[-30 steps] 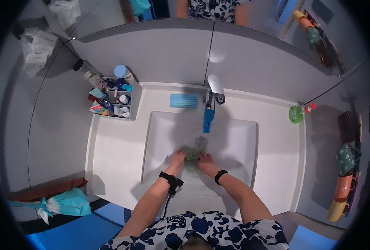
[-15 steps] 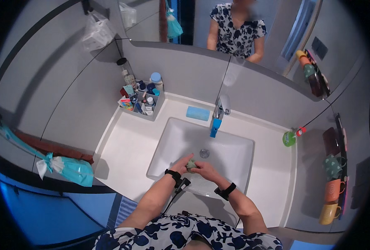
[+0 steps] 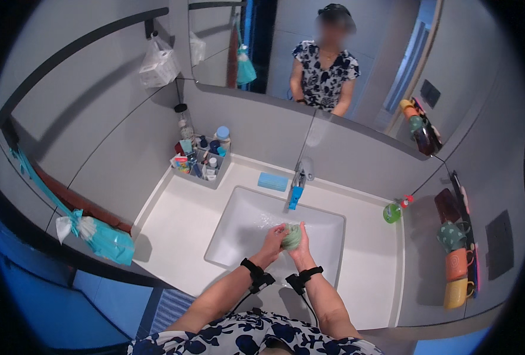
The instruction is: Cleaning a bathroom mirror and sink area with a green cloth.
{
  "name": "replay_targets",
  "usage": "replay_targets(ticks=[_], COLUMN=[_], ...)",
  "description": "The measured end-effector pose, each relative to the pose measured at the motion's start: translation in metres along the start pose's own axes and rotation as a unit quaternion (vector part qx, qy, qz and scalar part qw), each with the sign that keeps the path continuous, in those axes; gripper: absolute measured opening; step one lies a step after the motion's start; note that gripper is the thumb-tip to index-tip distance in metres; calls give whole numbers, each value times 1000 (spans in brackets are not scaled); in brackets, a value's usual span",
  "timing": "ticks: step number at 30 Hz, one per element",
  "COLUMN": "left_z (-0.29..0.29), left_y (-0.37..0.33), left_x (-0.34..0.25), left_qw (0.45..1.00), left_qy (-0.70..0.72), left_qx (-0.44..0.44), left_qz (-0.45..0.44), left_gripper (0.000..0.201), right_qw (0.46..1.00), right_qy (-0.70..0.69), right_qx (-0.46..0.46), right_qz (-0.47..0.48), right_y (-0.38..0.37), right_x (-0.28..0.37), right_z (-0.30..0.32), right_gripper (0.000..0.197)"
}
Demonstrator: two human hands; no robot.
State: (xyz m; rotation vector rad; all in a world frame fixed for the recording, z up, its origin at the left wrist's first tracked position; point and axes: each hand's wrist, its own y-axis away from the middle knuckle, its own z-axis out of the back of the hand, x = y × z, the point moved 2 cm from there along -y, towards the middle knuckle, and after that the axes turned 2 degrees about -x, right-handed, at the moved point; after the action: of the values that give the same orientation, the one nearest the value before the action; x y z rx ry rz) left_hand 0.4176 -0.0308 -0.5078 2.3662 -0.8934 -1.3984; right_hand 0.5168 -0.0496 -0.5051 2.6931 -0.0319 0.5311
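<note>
Over the white sink basin (image 3: 227,228) I hold a pale green, rounded, folded-looking bundle (image 3: 292,238); its exact kind is unclear. My left hand (image 3: 272,244) grips it from the left with bent fingers. Against its right side lies my right hand (image 3: 303,248), palm turned toward it and fingers curved up behind. Splashing water shows in the basin just beyond my left hand. The chrome faucet (image 3: 304,170), with a blue spout extension (image 3: 295,197), stands past the bundle. The drain is hidden. Both wrists wear black straps with small devices and cables.
A blue sponge-like block (image 3: 272,181) lies left of the faucet. The grey organizer (image 3: 202,177) with bottles and tubes stands at the back left. Right of the sink is a green bottle with a red top (image 3: 393,212). Cups, including an orange mug (image 3: 456,264), hang on the right wall.
The green bundle, mostly covered before, now shows larger between my hands. My right hand has turned palm-inward with fingers up. Water splashes in the basin. The whole view has shifted.
</note>
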Motion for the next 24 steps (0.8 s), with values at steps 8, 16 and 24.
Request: replay_targets(ticks=[8, 16, 24], left_z=[-17, -2, 4], left_y=[46, 13, -31], left_x=[-29, -30, 20], left_qw=[943, 904, 647], left_qy=[136, -83, -623], left_qx=[240, 361, 131], left_qz=[185, 211, -419], left_gripper=[48, 29, 14], right_qw=[894, 642, 615], right_qy=[433, 741, 758], right_qx=[-20, 92, -22], right_qz=[116, 175, 218], right_y=[1, 15, -10], right_x=[29, 40, 18], right_z=[-12, -42, -3], right_gripper=[24, 40, 43])
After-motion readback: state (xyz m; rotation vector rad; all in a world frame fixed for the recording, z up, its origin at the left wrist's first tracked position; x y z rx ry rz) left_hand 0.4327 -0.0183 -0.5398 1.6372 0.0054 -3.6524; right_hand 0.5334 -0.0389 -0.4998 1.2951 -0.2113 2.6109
